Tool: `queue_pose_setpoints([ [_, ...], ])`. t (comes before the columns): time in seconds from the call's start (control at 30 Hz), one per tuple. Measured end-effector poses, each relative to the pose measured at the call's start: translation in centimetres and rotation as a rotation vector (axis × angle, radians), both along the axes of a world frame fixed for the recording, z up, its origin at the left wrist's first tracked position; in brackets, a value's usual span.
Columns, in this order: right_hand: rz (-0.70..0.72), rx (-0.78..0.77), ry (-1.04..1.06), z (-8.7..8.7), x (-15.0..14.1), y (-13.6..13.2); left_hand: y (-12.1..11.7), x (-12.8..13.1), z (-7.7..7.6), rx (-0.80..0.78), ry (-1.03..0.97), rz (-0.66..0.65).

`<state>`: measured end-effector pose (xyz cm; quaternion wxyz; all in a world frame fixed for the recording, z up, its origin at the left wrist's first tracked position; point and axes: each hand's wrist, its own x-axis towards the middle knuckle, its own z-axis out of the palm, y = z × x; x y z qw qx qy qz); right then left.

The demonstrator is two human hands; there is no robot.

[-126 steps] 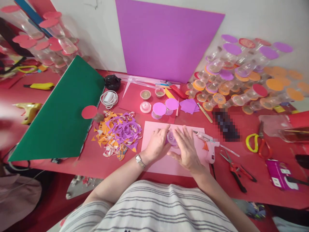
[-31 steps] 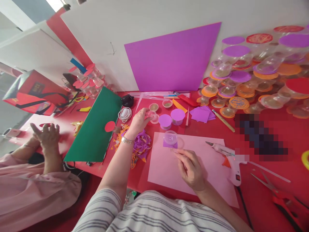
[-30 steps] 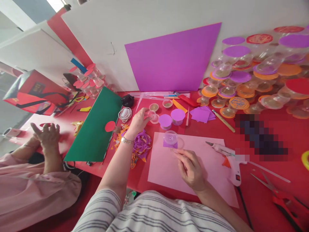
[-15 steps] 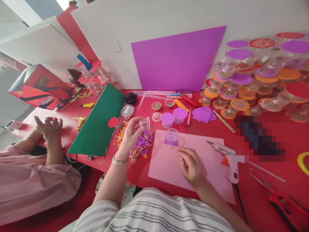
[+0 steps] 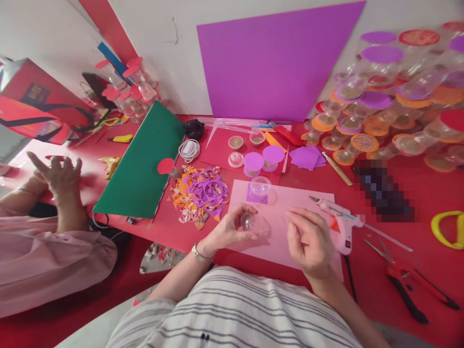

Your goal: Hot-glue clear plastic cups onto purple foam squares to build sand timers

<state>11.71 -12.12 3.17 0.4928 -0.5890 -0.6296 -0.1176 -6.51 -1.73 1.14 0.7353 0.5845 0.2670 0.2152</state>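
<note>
Our left hand [image 5: 232,229] curls around a clear cup [image 5: 249,222], thumb and fingers on its sides; its axis is hard to judge. Our right hand [image 5: 310,237] hangs just to the right, fingertips drawn together, and we cannot tell whether they pinch anything. A second clear cup [image 5: 260,186] stands beyond the held one and slightly right, nearer our left hand, over a purple square [image 5: 251,198] on the pink sheet [image 5: 290,192].
</note>
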Motion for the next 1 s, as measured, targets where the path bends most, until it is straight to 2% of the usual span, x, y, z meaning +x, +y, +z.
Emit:
queue_pose_setpoints([
  [0.07, -0.091, -0.029, -0.046, 0.5, 1.5, -1.3, -0.2, 0.3, -0.5, -0.053, 0.04, -0.006],
  [0.13, -0.215, -0.112, -0.071, 0.3, 3.3, -3.0, -0.4, 0.5, -0.8, -0.115, 0.051, -0.016],
  [0.27, -0.512, -0.342, 0.043, -1.7, 6.8, -7.1, -0.3, 1.0, -0.9, -0.182, -0.039, -0.045],
  [0.33, -0.612, -0.471, 0.135, -2.9, 7.8, -8.6, -0.1, 1.3, -0.8, -0.171, -0.044, -0.061],
  [0.43, -0.639, -0.63, 0.204, -4.5, 8.3, -9.5, -0.1, 1.9, -0.5, -0.097, 0.005, -0.109],
  [0.6, -0.633, -0.712, 0.181, -6.4, 8.3, -8.7, -0.5, 2.7, -0.4, -0.017, 0.03, -0.19],
  [0.83, -0.681, -0.681, 0.189, -7.7, 8.9, -8.3, -1.0, 2.7, -1.2, 0.078, 0.073, -0.171],
  [1.0, -0.685, -0.609, 0.277, -7.1, 8.9, -8.4, -1.1, 2.4, -1.6, -0.012, -0.045, -0.191],
])
